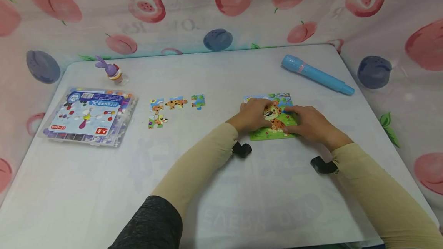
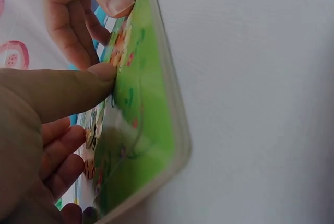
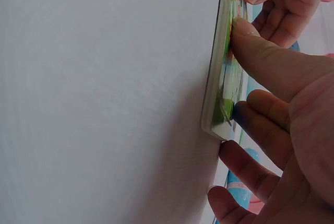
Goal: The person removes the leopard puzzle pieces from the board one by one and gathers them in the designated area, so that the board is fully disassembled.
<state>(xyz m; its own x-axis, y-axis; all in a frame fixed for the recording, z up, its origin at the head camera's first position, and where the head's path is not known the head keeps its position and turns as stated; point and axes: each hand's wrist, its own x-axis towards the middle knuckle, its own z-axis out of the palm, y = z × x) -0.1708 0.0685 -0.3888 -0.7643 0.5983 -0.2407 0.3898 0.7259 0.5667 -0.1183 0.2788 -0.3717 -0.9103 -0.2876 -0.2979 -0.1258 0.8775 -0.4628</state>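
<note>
A jigsaw board (image 1: 273, 135) with a spotted leopard cub on green grass lies flat on the table, right of centre. My left hand (image 1: 254, 114) rests over its left part, the thumb touching the picture and the other fingers loosely bent near the far side. From the right, my right hand (image 1: 311, 122) reaches over the board, its thumb on the picture. In the right wrist view a fingertip (image 3: 240, 112) touches the far part of the board (image 3: 211, 109), where a thin edge stands slightly raised. Whether that is a loose piece is unclear.
Several loose jigsaw pieces (image 1: 175, 103) lie left of the board. A clear plastic box (image 1: 86, 114) with a molecule-picture label stands at the left, and behind it a purple-eared figurine (image 1: 112, 71). A blue tube-shaped object (image 1: 318, 75) lies at the back right.
</note>
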